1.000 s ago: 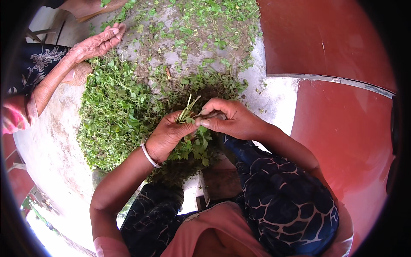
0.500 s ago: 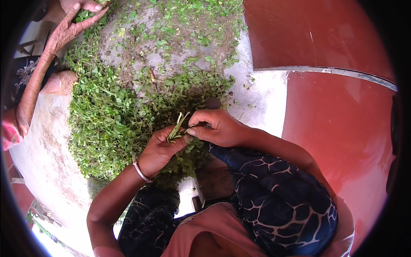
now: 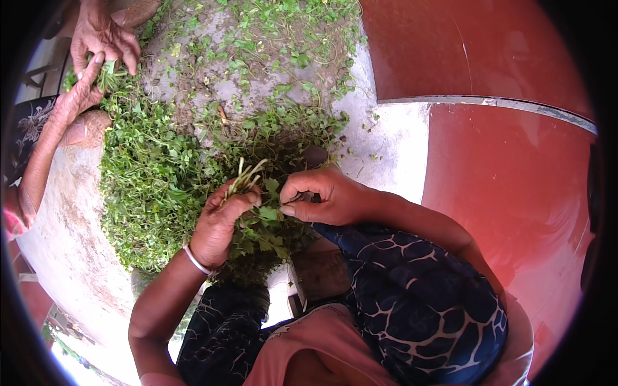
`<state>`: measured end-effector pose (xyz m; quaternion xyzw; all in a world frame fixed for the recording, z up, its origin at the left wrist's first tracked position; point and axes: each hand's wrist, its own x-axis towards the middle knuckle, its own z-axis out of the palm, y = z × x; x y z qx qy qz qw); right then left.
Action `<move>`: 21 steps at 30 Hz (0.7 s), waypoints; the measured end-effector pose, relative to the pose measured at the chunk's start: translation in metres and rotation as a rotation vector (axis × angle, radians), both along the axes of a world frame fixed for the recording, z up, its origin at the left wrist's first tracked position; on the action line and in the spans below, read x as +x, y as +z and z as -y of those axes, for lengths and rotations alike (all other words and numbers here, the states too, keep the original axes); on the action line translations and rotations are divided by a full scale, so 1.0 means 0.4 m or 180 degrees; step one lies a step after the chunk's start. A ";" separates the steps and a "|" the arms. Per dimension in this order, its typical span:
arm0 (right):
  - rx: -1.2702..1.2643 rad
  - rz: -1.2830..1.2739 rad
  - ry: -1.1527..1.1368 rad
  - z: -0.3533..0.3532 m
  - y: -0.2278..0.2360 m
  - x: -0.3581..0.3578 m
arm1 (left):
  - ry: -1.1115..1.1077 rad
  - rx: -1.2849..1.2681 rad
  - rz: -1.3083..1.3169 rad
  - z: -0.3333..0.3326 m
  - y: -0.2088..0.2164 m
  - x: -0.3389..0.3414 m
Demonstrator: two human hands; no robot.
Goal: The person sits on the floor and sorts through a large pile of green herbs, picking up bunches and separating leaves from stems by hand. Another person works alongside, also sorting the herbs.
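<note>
Herb bunch point(image 3: 246, 183) clamped in left hand point(image 3: 222, 222); right hand point(image 3: 322, 196) pinching its leaves, herb pile point(image 3: 154, 180) alongside.

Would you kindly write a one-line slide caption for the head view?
Left hand grips a bunch of green leafy stems; right hand pinches its leaves above a heap of green herbs.

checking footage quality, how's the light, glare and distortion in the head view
Head view: daylight is even and the left hand, its bunch of green stems and the right hand look sharp; soft glare shows on the glossy red floor; fisheye bends the metal strip, and a black vignette rings the corners.
</note>
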<state>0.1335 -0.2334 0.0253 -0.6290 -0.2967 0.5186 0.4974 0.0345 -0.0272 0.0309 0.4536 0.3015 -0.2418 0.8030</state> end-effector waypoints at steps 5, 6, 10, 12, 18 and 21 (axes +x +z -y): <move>-0.0635 0.2392 -0.0880 0.060 -0.071 0.081 | -0.0570 0.0089 0.0707 -0.040 0.014 0.008; -0.0986 0.2674 -0.0918 0.078 -0.086 0.100 | -0.0466 0.0288 0.0752 -0.025 0.024 0.008; -0.1445 0.3795 -0.0800 0.135 -0.147 0.134 | -0.0579 0.0026 0.0228 -0.018 0.043 0.019; -0.1534 0.3966 -0.0737 0.141 -0.174 0.134 | -0.0453 -0.0167 0.0092 -0.011 0.039 0.017; -0.1736 0.3298 -0.0824 0.158 -0.175 0.156 | -0.0344 -0.0034 0.0008 -0.006 0.005 0.011; -0.1211 0.1807 -0.1369 0.196 -0.181 0.179 | -0.0365 0.0062 0.0124 -0.003 -0.011 0.015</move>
